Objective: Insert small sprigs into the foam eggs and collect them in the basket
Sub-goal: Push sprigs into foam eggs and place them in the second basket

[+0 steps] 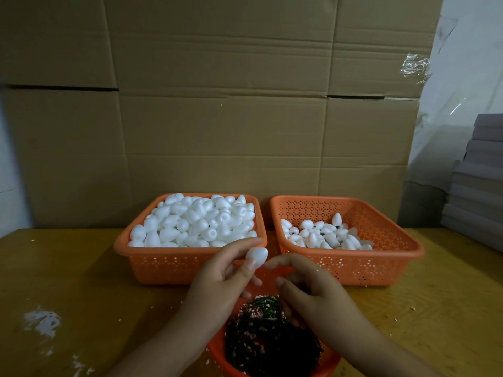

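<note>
One foam egg (257, 256) pinched in left hand (217, 284); right hand (313, 292) grip unclear.

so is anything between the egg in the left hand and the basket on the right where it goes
Nothing visible blocks it. The foam egg, pinched by the left hand, is level with the rim of the right basket. Only the right hand is close, just below that path.

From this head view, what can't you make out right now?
- Whether the right hand holds a sprig: its fingertips are blurred.
- Whether the foam egg in the left hand has a sprig yet.
- Near basket of sprigs: cut off by the bottom edge, partly hidden by both hands.
</note>
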Available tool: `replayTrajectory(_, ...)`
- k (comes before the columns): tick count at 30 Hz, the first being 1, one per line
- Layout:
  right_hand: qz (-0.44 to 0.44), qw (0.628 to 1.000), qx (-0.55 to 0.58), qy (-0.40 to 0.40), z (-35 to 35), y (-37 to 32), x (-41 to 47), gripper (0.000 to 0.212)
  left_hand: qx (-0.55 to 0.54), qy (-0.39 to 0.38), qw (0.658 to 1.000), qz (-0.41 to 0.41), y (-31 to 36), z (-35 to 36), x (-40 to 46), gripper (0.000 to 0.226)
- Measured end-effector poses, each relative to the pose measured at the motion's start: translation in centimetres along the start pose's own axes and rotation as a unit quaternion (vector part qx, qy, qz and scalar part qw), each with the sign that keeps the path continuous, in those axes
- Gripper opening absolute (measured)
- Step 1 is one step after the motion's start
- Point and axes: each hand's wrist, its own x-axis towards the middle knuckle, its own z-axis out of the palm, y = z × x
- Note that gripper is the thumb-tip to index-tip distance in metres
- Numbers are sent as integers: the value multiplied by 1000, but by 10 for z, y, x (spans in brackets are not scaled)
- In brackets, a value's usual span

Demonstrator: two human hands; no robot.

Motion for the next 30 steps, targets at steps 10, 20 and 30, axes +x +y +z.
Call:
replayTrajectory(10, -25, 999, 20, 10, -2, -2, -1, 29, -9, -13, 1000, -17, -2, -1, -1, 27)
replayTrajectory(20, -56, 998, -3, 28, -2, 1, 0, 24, 2, -3, 1000, -13, -1, 0, 0, 15)
replayTrajectory(30, -55, 997, -33, 31, -1, 5, 2, 22, 1, -8, 1000, -21, 0, 0, 0, 14)
